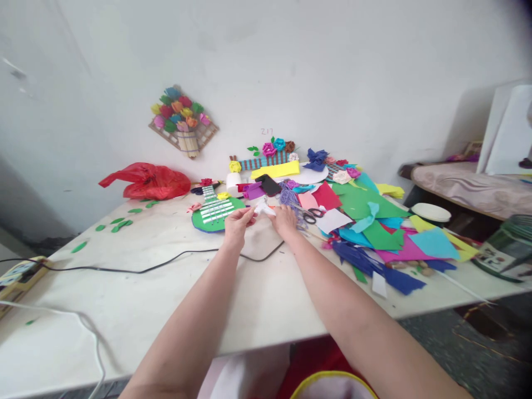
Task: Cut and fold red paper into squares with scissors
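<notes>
Both of my hands are together over the middle of the table. My left hand (239,224) pinches the left end of a small piece of crumpled white paper (263,208) between thumb and fingers. The fingers of my right hand (285,220) are closed at its right end; a bit of orange shows beside them, too small to name. Left of my hands lies a green guitar-shaped board (208,221) with white strips and paper flowers. Close to my right hand are scissors (311,216) with dark handles and a bundle of purple yarn (288,195).
Coloured paper sheets (357,199) spread over the right side, with a glass jar (509,249) at the edge. A red plastic bag (153,182) sits at back left near green paper leaves (120,224). A black cable (166,257) crosses the table. Behind lies a black phone (269,185).
</notes>
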`<state>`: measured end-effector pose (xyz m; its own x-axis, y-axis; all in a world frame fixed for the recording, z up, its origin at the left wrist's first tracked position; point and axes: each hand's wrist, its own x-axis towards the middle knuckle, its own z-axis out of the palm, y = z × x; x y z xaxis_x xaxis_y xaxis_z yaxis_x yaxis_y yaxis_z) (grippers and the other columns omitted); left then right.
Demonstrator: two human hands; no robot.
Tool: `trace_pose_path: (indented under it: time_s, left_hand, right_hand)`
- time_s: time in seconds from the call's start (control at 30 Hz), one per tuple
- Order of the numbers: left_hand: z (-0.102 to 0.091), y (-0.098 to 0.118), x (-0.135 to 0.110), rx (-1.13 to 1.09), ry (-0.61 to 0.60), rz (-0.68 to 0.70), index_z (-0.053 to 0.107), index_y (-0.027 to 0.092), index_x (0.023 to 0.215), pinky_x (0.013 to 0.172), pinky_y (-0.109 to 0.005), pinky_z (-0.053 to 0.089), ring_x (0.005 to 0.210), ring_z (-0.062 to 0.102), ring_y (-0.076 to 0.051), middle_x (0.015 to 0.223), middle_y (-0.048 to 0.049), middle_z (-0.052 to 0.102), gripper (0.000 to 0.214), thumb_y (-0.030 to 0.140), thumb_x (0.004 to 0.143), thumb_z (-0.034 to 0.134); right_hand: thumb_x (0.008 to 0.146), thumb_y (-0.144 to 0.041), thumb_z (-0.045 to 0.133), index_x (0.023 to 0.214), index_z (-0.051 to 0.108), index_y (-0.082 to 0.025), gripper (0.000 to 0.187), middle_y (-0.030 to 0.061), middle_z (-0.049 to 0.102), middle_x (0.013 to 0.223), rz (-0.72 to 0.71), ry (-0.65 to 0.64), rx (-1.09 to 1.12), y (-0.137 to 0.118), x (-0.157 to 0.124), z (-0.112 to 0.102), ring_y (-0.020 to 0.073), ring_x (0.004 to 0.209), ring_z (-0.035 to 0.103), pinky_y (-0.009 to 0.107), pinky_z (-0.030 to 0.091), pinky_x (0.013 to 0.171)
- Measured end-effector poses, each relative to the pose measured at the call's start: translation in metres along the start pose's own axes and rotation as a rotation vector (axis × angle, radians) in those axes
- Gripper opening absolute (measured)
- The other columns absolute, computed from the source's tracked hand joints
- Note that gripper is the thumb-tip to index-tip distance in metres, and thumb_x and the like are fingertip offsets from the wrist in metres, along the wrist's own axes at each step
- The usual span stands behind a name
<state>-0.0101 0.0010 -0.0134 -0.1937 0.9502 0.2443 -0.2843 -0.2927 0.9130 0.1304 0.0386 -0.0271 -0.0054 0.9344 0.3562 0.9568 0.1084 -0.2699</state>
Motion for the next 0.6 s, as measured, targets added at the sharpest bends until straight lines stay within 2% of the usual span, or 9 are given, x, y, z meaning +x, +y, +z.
trace_pose_path:
  time_s: [0.17,0.27,0.33,0.37,0.5,0.6]
  left_hand:
    - [0.000,0.000,0.000,0.049,0.014,0.002,0.065,0.013,0.065,0.054,-0.024,0.042,0.048,0.048,-0.008,0.058,-0.0031,0.062,0.033,0.041,0.051,0.077]
    - [-0.001,-0.001,0.001,0.086,0.051,-0.004,0.064,0.013,0.062,0.052,-0.024,0.041,0.047,0.048,-0.009,0.055,-0.0026,0.060,0.034,0.041,0.049,0.078]
    - [-0.002,-0.002,0.003,0.106,0.069,-0.005,0.064,0.013,0.061,0.051,-0.024,0.040,0.046,0.047,-0.009,0.053,-0.0020,0.059,0.033,0.041,0.048,0.078]
    - [-0.002,-0.003,0.004,0.117,0.075,-0.002,0.064,0.013,0.060,0.051,-0.023,0.040,0.046,0.047,-0.009,0.052,-0.0017,0.058,0.033,0.040,0.048,0.078]
    - [-0.004,-0.004,0.005,0.189,0.071,0.015,0.063,0.014,0.056,0.048,-0.022,0.038,0.044,0.046,-0.008,0.049,-0.0013,0.057,0.028,0.037,0.049,0.077]
    - [-0.004,-0.004,0.005,0.262,0.050,0.023,0.063,0.014,0.054,0.046,-0.021,0.037,0.044,0.045,-0.009,0.048,-0.0015,0.057,0.026,0.036,0.049,0.077]
  right_hand:
    - [0.083,-0.035,0.052,0.104,0.065,-0.016,0.032,0.0134,0.056,0.112,-0.018,-0.026,-0.045,-0.001,0.003,0.007,0.0266,0.106,0.045,0.036,0.031,0.089]
    - [0.081,-0.031,0.053,0.106,0.064,-0.016,0.031,0.0123,0.056,0.115,-0.063,0.081,-0.006,-0.003,0.003,-0.005,0.0267,0.107,0.045,0.037,0.031,0.090]
    - [0.084,-0.029,0.049,0.104,0.065,-0.020,0.028,0.0092,0.057,0.116,-0.103,0.133,0.106,-0.004,0.004,-0.016,0.0249,0.108,0.046,0.036,0.031,0.090]
    - [0.085,-0.028,0.046,0.102,0.066,-0.021,0.027,0.0075,0.060,0.113,-0.140,0.098,0.195,-0.005,0.005,-0.021,0.0225,0.105,0.048,0.034,0.033,0.089]
    - [0.085,-0.023,0.044,0.100,0.066,-0.017,0.028,0.0036,0.067,0.098,-0.328,-0.171,0.590,-0.007,0.007,-0.032,0.0140,0.089,0.058,0.024,0.040,0.081]
    - [0.081,-0.018,0.047,0.094,0.067,-0.014,0.024,0.0034,0.068,0.091,-0.389,-0.246,0.735,-0.009,0.004,-0.033,0.0129,0.084,0.060,0.023,0.042,0.078]
